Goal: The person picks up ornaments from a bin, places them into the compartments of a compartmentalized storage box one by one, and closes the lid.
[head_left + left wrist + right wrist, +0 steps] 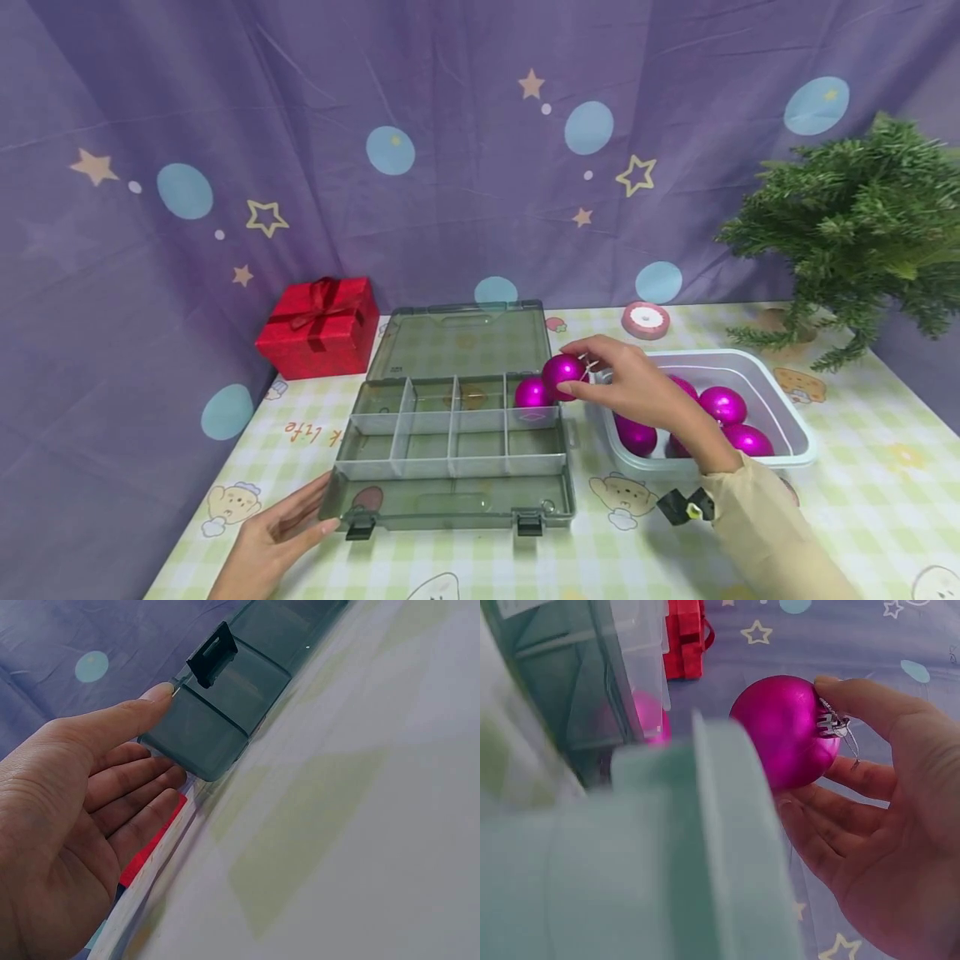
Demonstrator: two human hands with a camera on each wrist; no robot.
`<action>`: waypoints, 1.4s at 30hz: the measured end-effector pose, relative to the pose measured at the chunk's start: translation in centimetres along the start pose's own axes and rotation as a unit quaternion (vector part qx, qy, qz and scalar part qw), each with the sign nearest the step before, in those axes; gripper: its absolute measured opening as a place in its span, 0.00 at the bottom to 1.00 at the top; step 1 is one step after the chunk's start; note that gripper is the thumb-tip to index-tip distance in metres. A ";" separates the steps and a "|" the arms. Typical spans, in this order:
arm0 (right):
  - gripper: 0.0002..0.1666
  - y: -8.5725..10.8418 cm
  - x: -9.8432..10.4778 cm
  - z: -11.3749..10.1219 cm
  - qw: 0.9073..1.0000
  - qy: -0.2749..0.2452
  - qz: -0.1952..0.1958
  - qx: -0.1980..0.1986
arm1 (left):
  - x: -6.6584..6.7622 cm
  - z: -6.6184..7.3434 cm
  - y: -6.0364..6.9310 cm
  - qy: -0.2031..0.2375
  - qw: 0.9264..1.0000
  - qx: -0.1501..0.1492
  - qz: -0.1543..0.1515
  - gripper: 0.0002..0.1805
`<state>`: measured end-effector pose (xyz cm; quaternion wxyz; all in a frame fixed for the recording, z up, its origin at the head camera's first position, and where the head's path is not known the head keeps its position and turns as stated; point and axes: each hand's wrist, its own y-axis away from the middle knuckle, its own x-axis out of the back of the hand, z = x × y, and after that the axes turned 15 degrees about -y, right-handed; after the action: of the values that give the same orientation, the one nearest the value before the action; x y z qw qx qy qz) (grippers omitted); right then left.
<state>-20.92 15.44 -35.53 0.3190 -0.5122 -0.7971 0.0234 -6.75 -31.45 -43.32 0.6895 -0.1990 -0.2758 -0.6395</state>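
My right hand [636,385] pinches a shiny magenta Christmas bauble [563,375] with a silver cap and string, above the right side of a dark translucent compartment box [450,468]. Another magenta bauble [533,393] sits in that box's back right compartment. The box lid [459,342] lies folded back. At the box's front left corner is my left hand [268,533]; its thumb touches the corner and the loosely extended fingers lie along the side. In the right wrist view, the held bauble [784,733] is between thumb and fingers.
A pale plastic tub [798,442] with several magenta baubles stands right of the box, beneath my right forearm. A red gift box [322,333] sits at back left, a ribbon spool [646,320] at the back. An artificial green tree [855,225] stands at far right.
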 end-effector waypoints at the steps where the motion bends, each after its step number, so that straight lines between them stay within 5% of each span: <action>1: 0.27 -0.2 -0.3 0.0 1.000 0.001 0.000 0.005 | 0.0 0.0 0.0 0.001 1.000 0.000 0.000 0.37; 31: 0.22 -5.6 -7.5 -0.3 0.997 -0.059 -0.045 -0.001 | -0.1 -0.3 -0.3 0.001 1.000 0.014 -0.009 0.37; 42: 0.27 -6.4 -8.2 -0.2 0.997 -0.035 -0.061 -0.045 | -0.1 0.0 -0.4 -0.004 1.000 0.028 -0.012 0.38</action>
<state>-23.69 5.54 -37.04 0.2688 -0.4750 -0.8378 -0.0144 -7.17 -31.46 -43.43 0.6856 -0.1789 -0.2985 -0.6394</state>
